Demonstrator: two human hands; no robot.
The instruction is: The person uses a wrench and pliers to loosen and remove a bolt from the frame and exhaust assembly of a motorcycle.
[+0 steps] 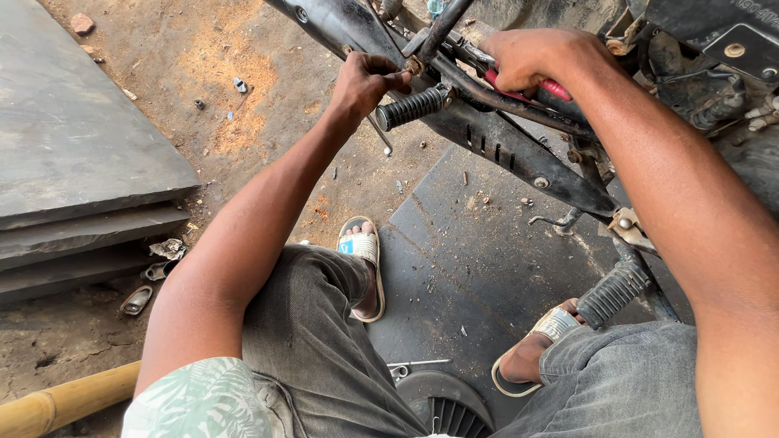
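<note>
Two ribbed footpegs (411, 107) show on the motorcycle frame (519, 154); left hand (365, 81) pinches a bolt (415, 65), right hand (531, 58) grips one red-handled tool (555, 88).

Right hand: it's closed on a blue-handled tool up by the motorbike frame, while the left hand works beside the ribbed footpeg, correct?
Not quite. The head view shows the right hand closed on a red-handled tool, not blue. The left hand is indeed beside the ribbed footpeg.

Two hands (left (367, 81), right (531, 58)); two ribbed rubber footpegs (412, 107) (613, 292); two sandalled feet (363, 268) (535, 345); three stacked slabs (81, 162); one bamboo pole (65, 401).
</note>
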